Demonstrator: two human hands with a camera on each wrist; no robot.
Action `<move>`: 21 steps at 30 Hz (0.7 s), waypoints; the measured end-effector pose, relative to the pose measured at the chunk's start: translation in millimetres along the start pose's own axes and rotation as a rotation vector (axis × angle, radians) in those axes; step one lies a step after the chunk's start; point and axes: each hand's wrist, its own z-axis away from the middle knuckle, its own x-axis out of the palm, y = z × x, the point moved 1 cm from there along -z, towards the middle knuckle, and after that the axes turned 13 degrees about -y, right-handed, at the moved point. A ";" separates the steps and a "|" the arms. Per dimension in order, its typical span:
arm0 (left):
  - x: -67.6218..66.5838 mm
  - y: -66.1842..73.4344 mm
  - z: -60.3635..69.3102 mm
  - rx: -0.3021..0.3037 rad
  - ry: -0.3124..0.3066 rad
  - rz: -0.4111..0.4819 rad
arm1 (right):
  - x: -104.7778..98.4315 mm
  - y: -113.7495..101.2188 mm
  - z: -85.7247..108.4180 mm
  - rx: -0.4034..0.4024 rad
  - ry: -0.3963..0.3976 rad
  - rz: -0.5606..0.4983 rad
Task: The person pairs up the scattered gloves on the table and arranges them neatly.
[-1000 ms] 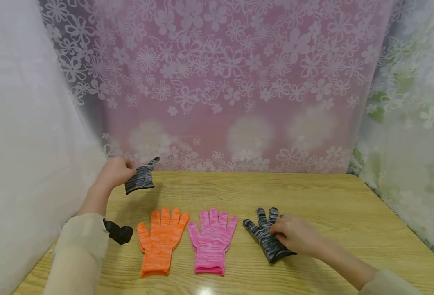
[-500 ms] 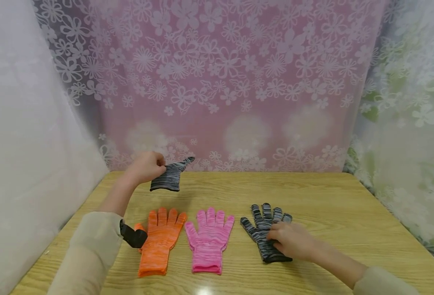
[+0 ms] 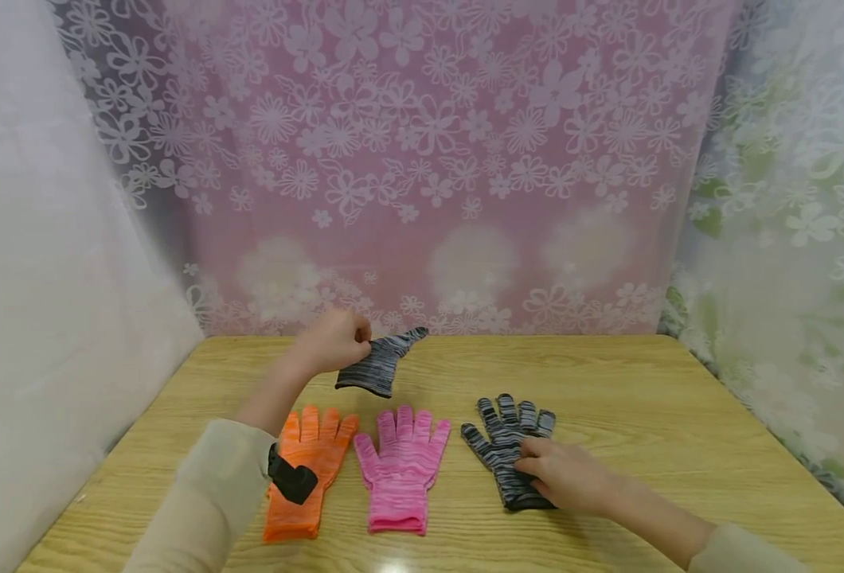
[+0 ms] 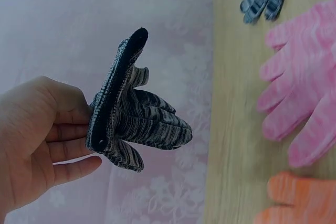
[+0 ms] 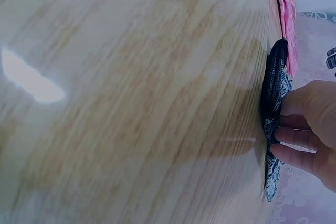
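Observation:
Above the table in the head view, my left hand (image 3: 332,341) pinches a grey-and-black knit glove (image 3: 373,370) by one edge. It hangs over the pink glove's fingers, with one finger of the glove sticking out to the right. The left wrist view shows its dark cuff edge (image 4: 118,87) towards the camera and its fingers drooping. My right hand (image 3: 568,475) grips a second grey-and-black glove (image 3: 497,450) near its palm; that glove lies flat, fingers spread and pointing away. In the right wrist view, thumb and fingertips (image 5: 286,150) meet its fabric beside the black cuff (image 5: 275,72).
An orange glove (image 3: 307,458) and a pink glove (image 3: 400,469) lie side by side on the wooden table (image 3: 608,374), left of the second grey glove. A black wrist device (image 3: 293,477) partly covers the orange one. A flowered pink curtain (image 3: 393,239) hangs behind.
My left hand has carried its glove rightward, from the table's far left to above the pink glove. The glove under my right hand has straightened and its fingers have spread out.

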 end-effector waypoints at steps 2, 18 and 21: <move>6.7 8.3 -5.6 0.010 -0.015 -0.009 | 0.4 0.3 0.1 0.013 -0.018 -0.027; 61.8 59.9 -42.1 0.110 -0.018 -0.131 | 1.7 -2.3 3.2 0.072 -0.004 -0.225; 71.1 71.1 -44.4 0.096 -0.009 -0.174 | -2.7 -2.7 5.7 0.108 -0.053 -0.328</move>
